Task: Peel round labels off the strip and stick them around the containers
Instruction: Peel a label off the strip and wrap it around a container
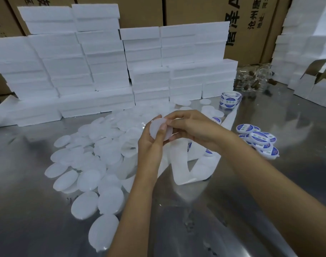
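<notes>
Two hands meet mid-scene above a metal table (269, 182). Left hand (151, 143) grips a plain white round container (155, 129) from below, held up on edge. Right hand (191, 127) pinches its upper right rim. Unlabelled containers (88, 175) spread to the left; labelled ones (258, 140) piled right. Backing strip (193, 164) trails beneath the hands; label roll (230, 99) sits far right of them.

We had one view only, a wide-angle camera worn on the head, so nothing was shared with a second view. It looked forward and steeply down over the shiny metal tabletop (269, 182), with both forearms reaching in from the bottom right edge. The hands sat close, near the middle of the picture. Farther off, it faced stacked white foam boxes (106, 67) and brown cardboard cartons (195, 10) behind them; the edges bowed.
</notes>
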Tool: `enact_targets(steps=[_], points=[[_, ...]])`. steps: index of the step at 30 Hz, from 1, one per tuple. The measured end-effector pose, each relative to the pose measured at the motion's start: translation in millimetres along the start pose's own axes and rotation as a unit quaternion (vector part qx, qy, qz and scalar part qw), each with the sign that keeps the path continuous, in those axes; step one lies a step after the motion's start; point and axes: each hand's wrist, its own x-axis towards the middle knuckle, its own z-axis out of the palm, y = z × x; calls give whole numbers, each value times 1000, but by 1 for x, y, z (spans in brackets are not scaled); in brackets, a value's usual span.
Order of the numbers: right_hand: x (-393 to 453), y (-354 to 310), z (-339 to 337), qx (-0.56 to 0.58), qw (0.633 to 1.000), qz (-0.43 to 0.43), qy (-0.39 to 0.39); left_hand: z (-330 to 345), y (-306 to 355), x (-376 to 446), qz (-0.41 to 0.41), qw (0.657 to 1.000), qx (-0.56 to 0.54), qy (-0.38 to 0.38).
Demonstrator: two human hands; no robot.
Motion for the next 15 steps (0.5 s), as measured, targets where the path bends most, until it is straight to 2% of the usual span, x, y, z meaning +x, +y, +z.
enact_targets(steps=[5,8,10,13,15], points=[[-26,-6,0,-80,993,-35,77,7,4,-7,-4,999,-34,-39],[-41,0,-15,-202,968,-62,135,5,4,-6,-17,997,-67,-29],[-55,7,-30,-267,957,-46,104,1,5,-5,-16,995,-91,-35],[-78,28,-47,-359,932,30,-19,2,8,-5,-23,994,-107,-27],[-89,46,-50,-397,915,48,-55,3,10,-5,-34,993,-111,-25]])
